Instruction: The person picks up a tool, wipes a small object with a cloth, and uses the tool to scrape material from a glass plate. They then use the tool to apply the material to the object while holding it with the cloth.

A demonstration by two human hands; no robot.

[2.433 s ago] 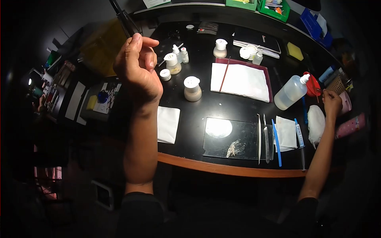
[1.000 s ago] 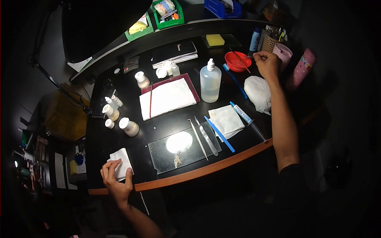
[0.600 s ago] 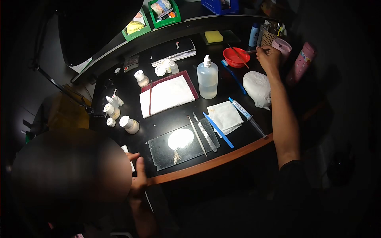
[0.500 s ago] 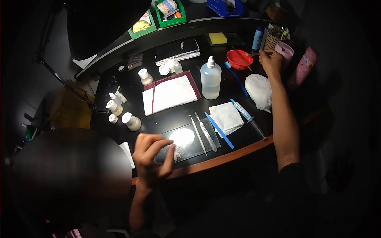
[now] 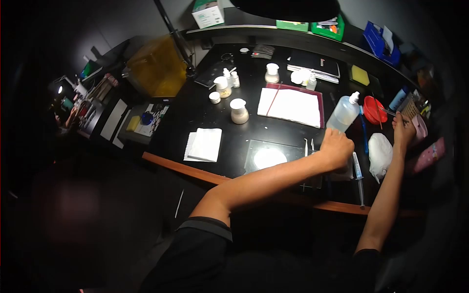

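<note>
My left hand [image 5: 337,146] reaches across the black table, its fingers curled down just right of the glass plate [image 5: 268,157], over the spot where the metal instruments [image 5: 307,145] and a tissue lie. What it grips is hidden. My right hand [image 5: 403,129] sits at the far right, pinched on a thin tool [image 5: 391,113] whose tip points at the red bowl [image 5: 373,110]. A clear squeeze bottle [image 5: 343,115] stands between the two hands. A crumpled white cloth [image 5: 380,150] and a syringe [image 5: 358,168] lie below my right hand.
A white towel on a maroon tray [image 5: 290,104], a capped jar [image 5: 239,111], small bottles [image 5: 222,85] and a folded tissue [image 5: 204,144] cover the table's middle and left. A yellow box [image 5: 156,66] stands far left; a pink cup [image 5: 419,126] far right.
My left hand swung from the table's near left edge across to the right of the glass plate. The view has turned. My right hand stays by the red bowl.
</note>
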